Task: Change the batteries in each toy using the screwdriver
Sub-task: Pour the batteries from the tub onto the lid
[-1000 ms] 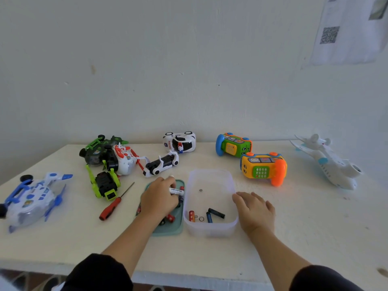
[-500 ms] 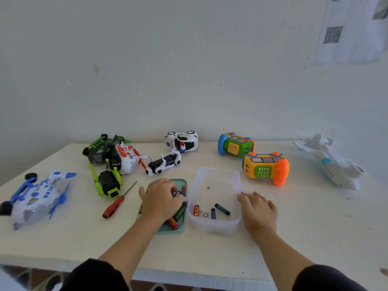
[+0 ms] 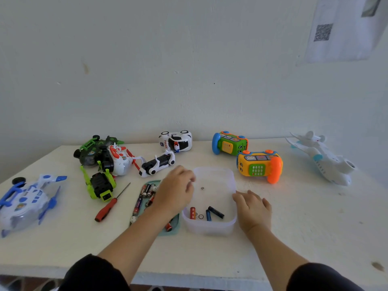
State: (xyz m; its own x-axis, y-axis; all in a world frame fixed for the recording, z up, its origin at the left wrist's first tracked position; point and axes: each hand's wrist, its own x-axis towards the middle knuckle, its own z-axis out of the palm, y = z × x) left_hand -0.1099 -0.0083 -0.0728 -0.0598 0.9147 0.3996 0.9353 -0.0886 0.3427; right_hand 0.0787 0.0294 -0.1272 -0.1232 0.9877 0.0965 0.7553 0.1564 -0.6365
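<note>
A red-handled screwdriver [image 3: 107, 208] lies on the white table [image 3: 315, 227], left of a teal tray [image 3: 173, 229] holding several batteries [image 3: 147, 190]. My left hand [image 3: 176, 191] hovers over the tray's right side at the rim of a clear plastic container [image 3: 210, 227]. Its fingers are curled and blurred, so anything in them is hidden. Inside the container lie a red, a blue and a black battery [image 3: 212, 213] plus small metal bits. My right hand [image 3: 252, 208] rests flat on the table, fingertips against the container's right wall.
Toys ring the work area: a blue-white plane [image 3: 27, 202], a lime car [image 3: 98, 185], a green-black toy [image 3: 94, 148], a red-white toy [image 3: 119, 160], a motorcycle [image 3: 157, 164], a police car [image 3: 176, 141], two phone cars [image 3: 230, 143] [image 3: 260, 166] and a white plane [image 3: 323, 160].
My left hand held a battery over the tray, dipped into the tray, and has now lifted and shifted right toward the container. My right hand has stayed beside the container.
</note>
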